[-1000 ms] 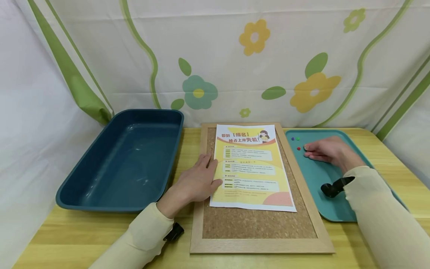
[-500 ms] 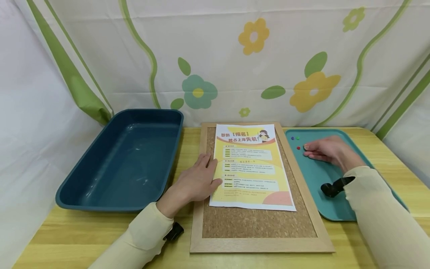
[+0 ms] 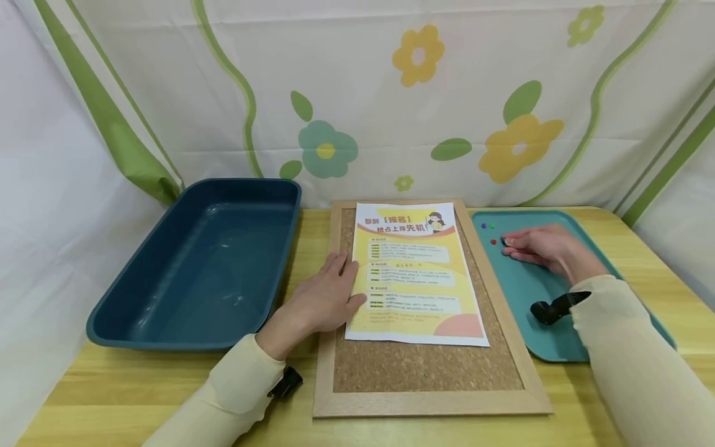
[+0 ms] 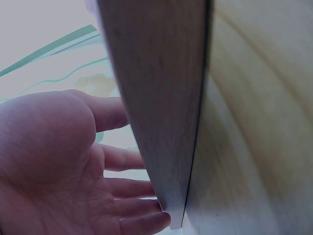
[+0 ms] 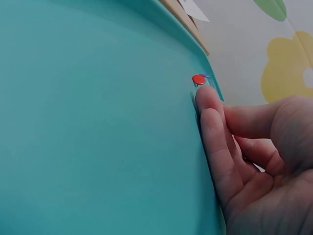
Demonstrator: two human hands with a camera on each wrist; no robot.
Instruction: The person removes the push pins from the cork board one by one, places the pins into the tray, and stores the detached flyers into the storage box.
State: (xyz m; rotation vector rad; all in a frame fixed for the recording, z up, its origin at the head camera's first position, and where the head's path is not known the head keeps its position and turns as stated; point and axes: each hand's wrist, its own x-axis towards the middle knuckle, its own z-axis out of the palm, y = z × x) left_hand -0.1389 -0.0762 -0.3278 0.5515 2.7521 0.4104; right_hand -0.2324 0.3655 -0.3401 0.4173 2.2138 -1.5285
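My left hand (image 3: 326, 295) rests, fingers spread, on the left frame of the corkboard (image 3: 427, 375) and the left edge of a printed poster (image 3: 413, 323) lying on it. In the left wrist view, the fingers (image 4: 129, 159) reach over the frame's side. At the upper part of the teal tray (image 3: 539, 292), my right hand (image 3: 550, 248) pinches a small dark thumbtack (image 3: 504, 241) between thumb and fingertips. A red thumbtack (image 3: 493, 241) stands right by those fingertips, with purple (image 3: 483, 226) and green (image 3: 492, 226) thumbtacks behind it. In the right wrist view, the fingers hide the pinched tack.
A deep dark-blue bin (image 3: 192, 298) stands left of the corkboard. The teal tray borders the board's right side. A floral curtain (image 3: 357, 93) hangs behind the wooden table (image 3: 112, 397). Black camera mounts sit at both wrists.
The head view has shifted slightly. At the right fingertips the small dark tack shows a little more clearly; the left hand stays in place on the board.
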